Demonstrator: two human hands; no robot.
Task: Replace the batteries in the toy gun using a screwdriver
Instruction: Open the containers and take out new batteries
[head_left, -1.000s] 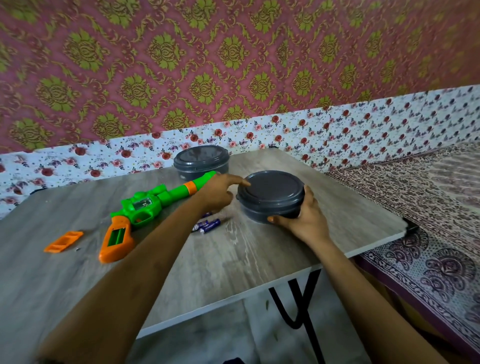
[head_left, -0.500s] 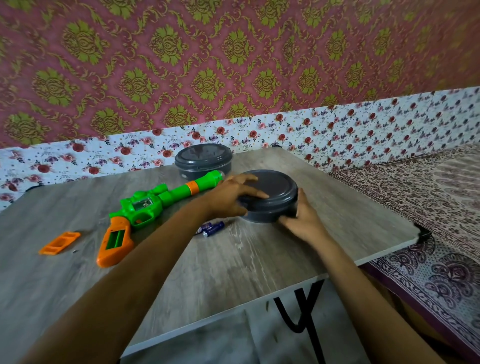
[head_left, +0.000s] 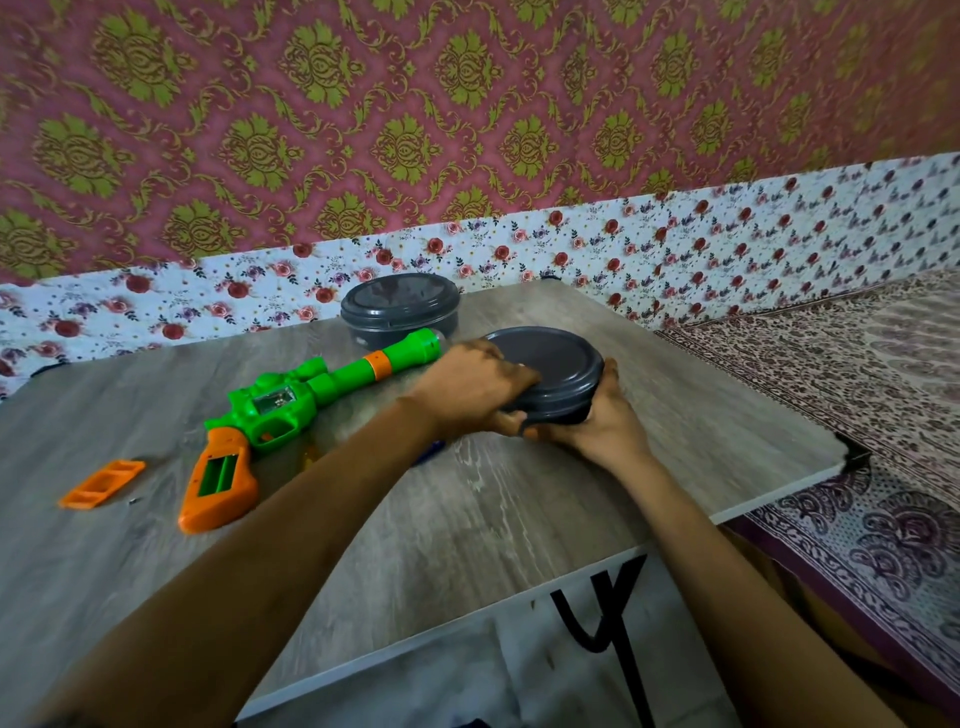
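A green and orange toy gun (head_left: 291, 410) lies on the grey wooden table (head_left: 467, 519), its battery bay open in the orange grip. The orange battery cover (head_left: 101, 483) lies to its left with a tiny screw (head_left: 135, 501) beside it. Both hands grip a round dark grey container (head_left: 550, 374) near the table's right side: my left hand (head_left: 467, 389) is clamped over the lid's left edge, my right hand (head_left: 597, 421) cups its front right wall. A blue battery (head_left: 431, 449) is mostly hidden under my left forearm. No screwdriver is in view.
A second round grey container (head_left: 400, 309) stands at the back of the table by the gun's muzzle. A floral wall runs behind. The table's right edge drops to a patterned bedspread (head_left: 857, 415). Black table legs (head_left: 613, 623) show below the front edge.
My left hand moved from pointing above the lid to gripping its left edge. The container slid slightly toward me, and my right hand shifted lower around its front.
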